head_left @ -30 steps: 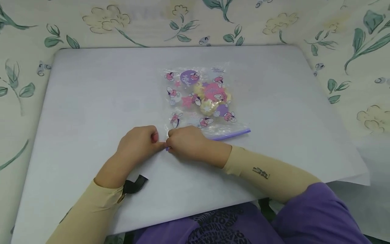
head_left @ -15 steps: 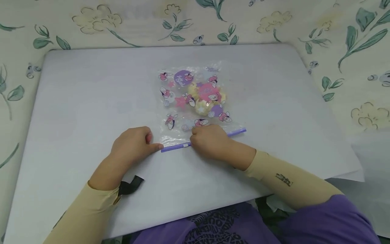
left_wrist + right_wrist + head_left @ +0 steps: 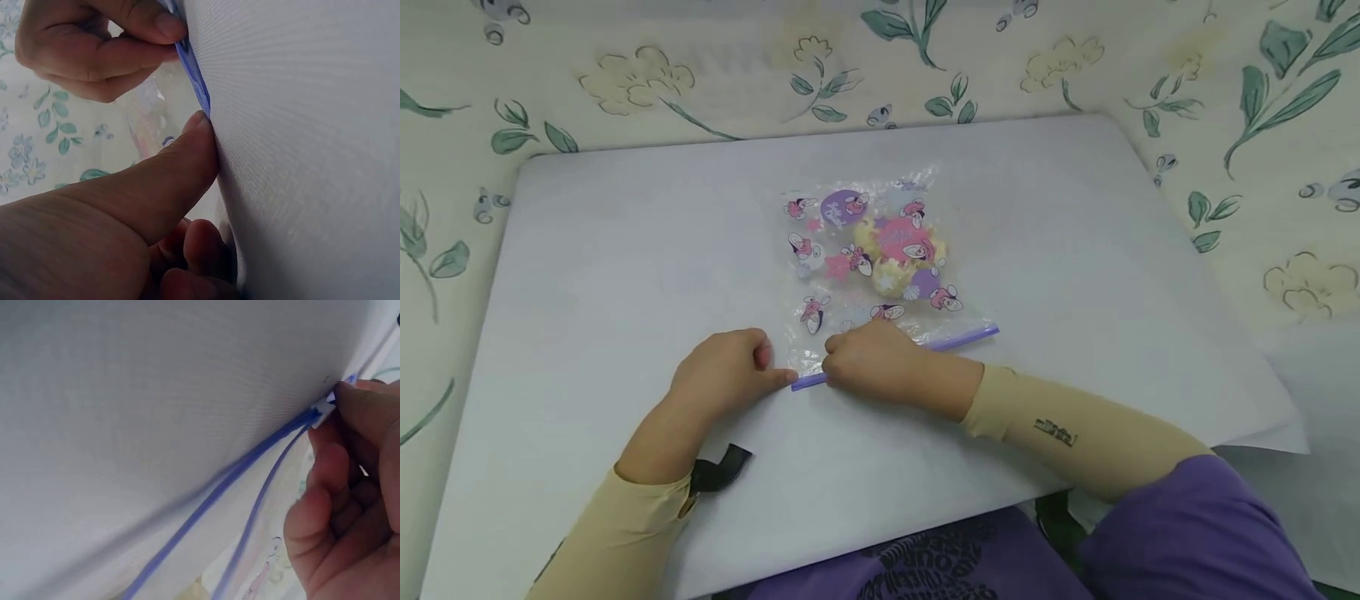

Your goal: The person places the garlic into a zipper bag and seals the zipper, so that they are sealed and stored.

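A clear zip bag (image 3: 820, 283) printed with pink and purple cartoon figures lies flat, a yellow bumpy item (image 3: 891, 277) inside it. Its purple zip edge (image 3: 962, 337) faces the person. My left hand (image 3: 722, 372) pinches the left end of that edge, thumb stretched out on top. Close beside it, my right hand (image 3: 872, 358) pinches the white slider (image 3: 322, 411), which shows in the right wrist view. Two blue zip strips (image 3: 250, 515) spread apart from the slider there. Between the two hands a short piece of strip (image 3: 195, 75) shows in the left wrist view.
The bag lies on a white-covered table (image 3: 625, 250). Flower-patterned cloth (image 3: 985, 58) stands behind and along the sides. A black strap end (image 3: 721, 469) sticks out from the left sleeve. The person's purple shirt (image 3: 970, 554) is at the front edge.
My right hand moved right along the zip edge, uncovering the slider, then came back left to it. My left hand stayed at the bag's corner. The camera view shifted slightly.
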The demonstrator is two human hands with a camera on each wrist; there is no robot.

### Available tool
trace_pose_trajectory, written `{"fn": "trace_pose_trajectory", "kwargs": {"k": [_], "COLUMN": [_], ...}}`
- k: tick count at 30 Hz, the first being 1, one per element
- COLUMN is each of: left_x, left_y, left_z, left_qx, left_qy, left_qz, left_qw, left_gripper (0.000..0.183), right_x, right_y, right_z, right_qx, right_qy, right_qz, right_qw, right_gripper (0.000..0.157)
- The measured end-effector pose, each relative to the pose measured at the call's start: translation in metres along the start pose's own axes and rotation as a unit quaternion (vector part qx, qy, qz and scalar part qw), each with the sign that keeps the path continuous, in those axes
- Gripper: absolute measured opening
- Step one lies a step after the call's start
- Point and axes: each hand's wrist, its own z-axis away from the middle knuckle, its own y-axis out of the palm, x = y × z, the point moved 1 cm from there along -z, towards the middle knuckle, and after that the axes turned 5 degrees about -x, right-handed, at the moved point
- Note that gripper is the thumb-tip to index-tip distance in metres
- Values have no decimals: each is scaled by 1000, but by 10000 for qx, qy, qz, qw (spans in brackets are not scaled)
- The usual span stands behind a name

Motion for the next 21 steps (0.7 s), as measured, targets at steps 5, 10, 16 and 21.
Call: {"fn": "trace_pose_trajectory", "kwargs": {"k": [5,10,16,21], "left_x": [2,3,4,2], "left_y": [3,4,3,1], "left_z": [4,5,6,5], "left_qx": [13,-38,-85,-75], "left_qy": [-93,-65,-21,-54], "left_qz": [-19,-22,-48,-97], "left_qw": [10000,10000,9999,9999], "left_gripper": [39,39,40,39], "right_x": [4,3,3,5], "right_y": [1,0,-3,-4], "right_z": [1,2,2,4], "right_qx": [221,429,572,575], "right_qy": [103,139,125,116], "right_qz": [-155,-432,-575,-322], "right_qw": [9996,9980,9966,9978], "right_gripper": [17,18,16,16]}}
